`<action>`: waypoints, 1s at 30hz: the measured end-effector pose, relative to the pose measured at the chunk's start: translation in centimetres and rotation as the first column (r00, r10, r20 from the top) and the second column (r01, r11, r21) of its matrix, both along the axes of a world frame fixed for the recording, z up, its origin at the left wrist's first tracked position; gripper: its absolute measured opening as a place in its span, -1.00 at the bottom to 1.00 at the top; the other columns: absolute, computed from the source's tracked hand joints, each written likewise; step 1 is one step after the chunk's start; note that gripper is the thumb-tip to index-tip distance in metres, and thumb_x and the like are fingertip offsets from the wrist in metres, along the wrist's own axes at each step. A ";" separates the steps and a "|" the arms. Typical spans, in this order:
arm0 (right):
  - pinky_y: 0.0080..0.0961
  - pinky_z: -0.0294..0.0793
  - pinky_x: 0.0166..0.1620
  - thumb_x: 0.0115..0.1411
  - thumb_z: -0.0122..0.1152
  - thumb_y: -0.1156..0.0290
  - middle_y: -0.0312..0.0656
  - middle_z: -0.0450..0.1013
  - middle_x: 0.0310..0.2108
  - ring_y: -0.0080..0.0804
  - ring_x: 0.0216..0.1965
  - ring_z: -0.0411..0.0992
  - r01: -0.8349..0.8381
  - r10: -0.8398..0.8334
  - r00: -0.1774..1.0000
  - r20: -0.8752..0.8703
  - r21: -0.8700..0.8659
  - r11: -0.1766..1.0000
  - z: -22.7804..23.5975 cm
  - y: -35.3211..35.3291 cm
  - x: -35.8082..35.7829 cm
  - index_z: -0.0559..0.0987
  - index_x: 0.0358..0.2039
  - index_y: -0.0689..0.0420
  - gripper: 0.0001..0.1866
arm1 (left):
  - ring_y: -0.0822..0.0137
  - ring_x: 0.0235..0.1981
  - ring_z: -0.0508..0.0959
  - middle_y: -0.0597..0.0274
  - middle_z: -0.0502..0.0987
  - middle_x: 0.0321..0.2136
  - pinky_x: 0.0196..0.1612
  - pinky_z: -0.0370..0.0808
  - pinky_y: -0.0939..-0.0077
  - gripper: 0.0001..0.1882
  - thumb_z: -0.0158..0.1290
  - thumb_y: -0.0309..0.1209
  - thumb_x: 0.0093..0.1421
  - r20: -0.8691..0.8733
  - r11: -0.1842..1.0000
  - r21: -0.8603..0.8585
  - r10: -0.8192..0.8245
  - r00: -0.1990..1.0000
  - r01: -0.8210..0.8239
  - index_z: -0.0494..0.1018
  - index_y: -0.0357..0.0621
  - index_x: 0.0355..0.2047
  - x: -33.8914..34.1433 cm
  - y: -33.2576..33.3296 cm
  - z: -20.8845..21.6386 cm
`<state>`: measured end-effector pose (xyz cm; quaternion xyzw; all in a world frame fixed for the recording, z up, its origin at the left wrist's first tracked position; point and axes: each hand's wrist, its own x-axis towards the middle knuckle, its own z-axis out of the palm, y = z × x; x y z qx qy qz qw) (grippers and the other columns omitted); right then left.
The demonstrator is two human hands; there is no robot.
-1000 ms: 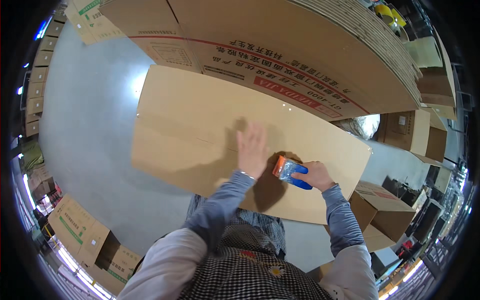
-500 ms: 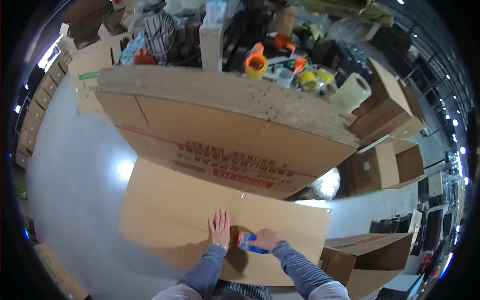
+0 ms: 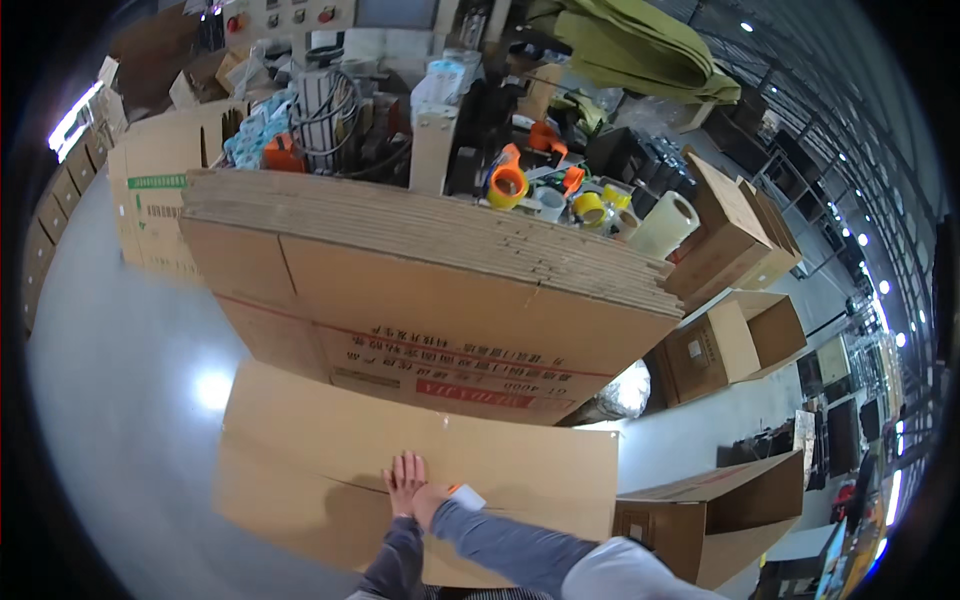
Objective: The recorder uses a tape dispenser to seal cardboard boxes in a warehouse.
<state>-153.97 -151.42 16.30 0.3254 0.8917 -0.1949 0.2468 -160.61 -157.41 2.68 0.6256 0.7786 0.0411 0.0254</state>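
Lying flat in front of the person, the brown cardboard sheet (image 3: 290,440) spreads below both hands, a dark slit running along its middle toward the left hand (image 3: 405,480). That hand rests palm down on the sheet, its fingers extended and gripping nothing. The right hand (image 3: 430,503) crosses in beside the left wrist. Its fingers are hidden, so I cannot tell whether they are clenched or loose. The tape dispenser (image 3: 467,496), showing an orange edge and a pale side, pokes out just beside that hand, over the sheet, partly covered by the forearm.

Just beyond the sheet stands a thick stack of flattened cartons (image 3: 430,285), printed in red and black. To the right of the sheet, a large open box (image 3: 660,530) faces sideways, its interior in shadow. Farther back sits another open box (image 3: 695,350) with raised flaps; what either contains cannot be told. Near that one, a silvery wrapped bundle (image 3: 626,390) sits beside the stack. Behind the stack are an orange tape holder (image 3: 508,182), a yellow tape roll (image 3: 588,208) and a wide translucent roll (image 3: 665,228). A carton with a green stripe (image 3: 150,225) stands at the far left.
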 end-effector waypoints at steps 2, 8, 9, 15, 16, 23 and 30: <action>-0.22 0.52 -0.19 0.04 0.24 0.03 0.08 0.57 -0.36 -0.04 -0.27 0.56 -0.111 0.104 0.994 -0.039 -0.317 0.942 8.4 4.2 1.8 0.64 -0.27 0.19 -0.54 | 0.07 0.41 -0.08 0.07 -0.02 0.38 0.37 -0.22 -0.15 -0.17 0.04 -0.05 0.16 0.120 1.000 -0.003 0.024 0.992 -0.024 0.01 -0.09 0.35 -5.7 -1.0 3.4; -0.44 0.53 -0.19 0.31 0.08 0.11 -0.16 0.57 -0.35 -0.39 -0.29 0.54 0.338 -0.937 0.286 -0.203 -0.893 0.296 14.3 4.2 9.1 0.57 -0.15 0.25 -0.59 | 0.04 0.38 -0.01 -0.02 0.05 0.34 0.36 -0.15 -0.11 -0.12 0.12 -0.03 0.11 0.372 0.965 -0.019 0.250 0.894 -0.261 0.05 -0.15 0.33 -19.1 -2.0 9.2; -0.49 0.53 -0.20 0.34 0.06 0.11 -0.22 0.55 -0.34 -0.49 -0.32 0.52 0.183 -0.989 -0.144 0.046 -0.981 -0.072 14.1 3.3 9.2 0.54 -0.10 0.27 -0.57 | 0.02 0.36 0.07 -0.04 0.12 0.32 0.36 -0.08 -0.06 -0.12 0.15 -0.04 0.09 0.496 0.928 -0.059 0.348 0.796 -0.369 0.09 -0.18 0.31 -19.2 -1.8 10.6; -0.46 0.56 -0.16 0.32 0.04 -0.01 -0.17 0.54 -0.20 -0.44 -0.26 0.53 -0.085 -0.966 -0.256 -0.039 -0.994 0.063 12.7 0.1 10.7 0.52 -0.19 0.29 -0.49 | 0.32 -0.08 0.54 0.07 0.51 -0.02 0.02 0.51 0.39 -0.37 0.14 -0.54 0.15 0.951 0.992 0.093 -0.062 -0.304 0.089 0.23 -0.18 0.24 -3.7 1.3 23.2; -0.47 0.52 -0.12 0.34 0.04 0.05 -0.22 0.53 -0.20 -0.49 -0.22 0.50 -0.077 -0.949 -0.293 -0.115 -0.987 0.143 13.7 0.0 10.9 0.51 -0.13 0.31 -0.52 | 0.35 -0.09 0.54 0.11 0.50 -0.02 -0.01 0.52 0.40 -0.42 0.09 -0.58 0.18 0.945 0.990 0.009 0.038 -0.326 0.142 0.25 -0.18 0.23 -2.0 2.0 25.7; -0.49 0.38 0.08 0.31 0.06 0.33 -0.18 0.37 0.04 -0.41 0.06 0.34 0.309 -0.816 -0.142 -0.561 -0.808 0.502 21.3 3.3 17.8 0.25 0.23 0.25 -0.47 | 0.07 -0.06 0.56 0.05 0.51 -0.03 -0.03 0.53 0.31 -0.39 -0.02 -0.70 0.06 0.912 0.947 0.320 -0.318 0.257 0.036 0.33 -0.14 0.18 4.9 8.1 29.4; -0.43 0.38 0.09 -0.11 0.57 0.33 -0.14 0.39 0.00 -0.37 0.02 0.38 0.541 -0.771 -0.073 -0.633 -0.674 0.502 20.7 8.5 31.4 0.25 0.13 0.22 -0.15 | -0.06 0.06 0.45 -0.06 0.28 0.21 0.01 0.47 0.18 -0.27 0.01 -0.44 0.09 0.674 0.867 0.212 -0.463 0.575 0.450 0.11 -0.13 0.30 17.7 15.1 33.3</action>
